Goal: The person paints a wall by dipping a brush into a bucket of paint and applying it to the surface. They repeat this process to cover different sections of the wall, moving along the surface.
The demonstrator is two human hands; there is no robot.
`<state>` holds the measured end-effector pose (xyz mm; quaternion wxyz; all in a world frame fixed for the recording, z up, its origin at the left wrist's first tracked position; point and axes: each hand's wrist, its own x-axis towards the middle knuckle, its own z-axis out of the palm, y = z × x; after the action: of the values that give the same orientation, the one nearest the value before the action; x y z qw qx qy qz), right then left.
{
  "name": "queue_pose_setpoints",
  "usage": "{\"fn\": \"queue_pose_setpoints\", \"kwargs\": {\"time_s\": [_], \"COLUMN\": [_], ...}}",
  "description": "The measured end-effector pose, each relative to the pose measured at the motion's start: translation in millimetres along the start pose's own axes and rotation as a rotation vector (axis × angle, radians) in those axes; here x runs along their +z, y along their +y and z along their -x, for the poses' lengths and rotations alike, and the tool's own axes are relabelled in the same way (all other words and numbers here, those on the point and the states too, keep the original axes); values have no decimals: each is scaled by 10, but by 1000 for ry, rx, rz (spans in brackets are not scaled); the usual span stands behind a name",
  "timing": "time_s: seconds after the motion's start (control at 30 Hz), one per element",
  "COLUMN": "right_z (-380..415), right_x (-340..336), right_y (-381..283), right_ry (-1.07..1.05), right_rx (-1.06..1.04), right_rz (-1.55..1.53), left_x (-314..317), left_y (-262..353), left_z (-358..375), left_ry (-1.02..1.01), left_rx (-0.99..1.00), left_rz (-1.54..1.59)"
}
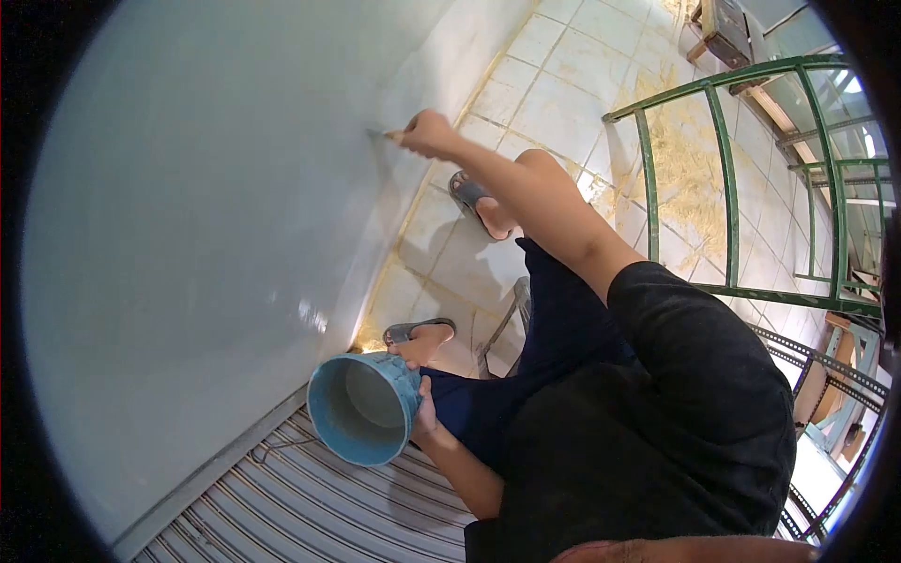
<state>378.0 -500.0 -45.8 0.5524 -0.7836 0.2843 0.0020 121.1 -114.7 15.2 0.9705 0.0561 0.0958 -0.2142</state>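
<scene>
My right hand (427,134) is closed round the handle of a brush (389,135), whose tip is at the pale grey-blue wall (235,188); the bristles are blurred. Lower down, my left hand (425,403) grips the side of a light blue bucket (364,409). The bucket is tilted so that its open mouth faces the camera, and greyish liquid shows inside. Part of my left hand is hidden behind the bucket.
Green metal frames with rungs (727,178) stand at the right on the stained tiled floor (563,70). A ridged metal shutter (319,507) lies along the bottom. Perforated metal shelving (826,361) is at the lower right, a wooden stool (725,33) at the top right.
</scene>
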Motion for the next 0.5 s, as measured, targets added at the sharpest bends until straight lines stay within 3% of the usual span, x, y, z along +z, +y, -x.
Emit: {"fn": "queue_pose_setpoints", "kwargs": {"time_s": [0.03,0.1,0.2,0.5], "right_z": [-91,-324,-484,-396], "right_x": [-120,-213,-239,94], "right_y": [-8,77,27,33], "right_ry": [-22,230,333,343], "right_rx": [160,117,27,-279], "right_rz": [-95,-223,-459,-131], "left_x": [-13,-37,-105,-14], "left_y": [-2,-2,59,43], "left_z": [5,11,52,42], "left_ry": [0,8,16,8], "left_rx": [7,-19,8,18], "left_rz": [0,6,-57,-19]}}
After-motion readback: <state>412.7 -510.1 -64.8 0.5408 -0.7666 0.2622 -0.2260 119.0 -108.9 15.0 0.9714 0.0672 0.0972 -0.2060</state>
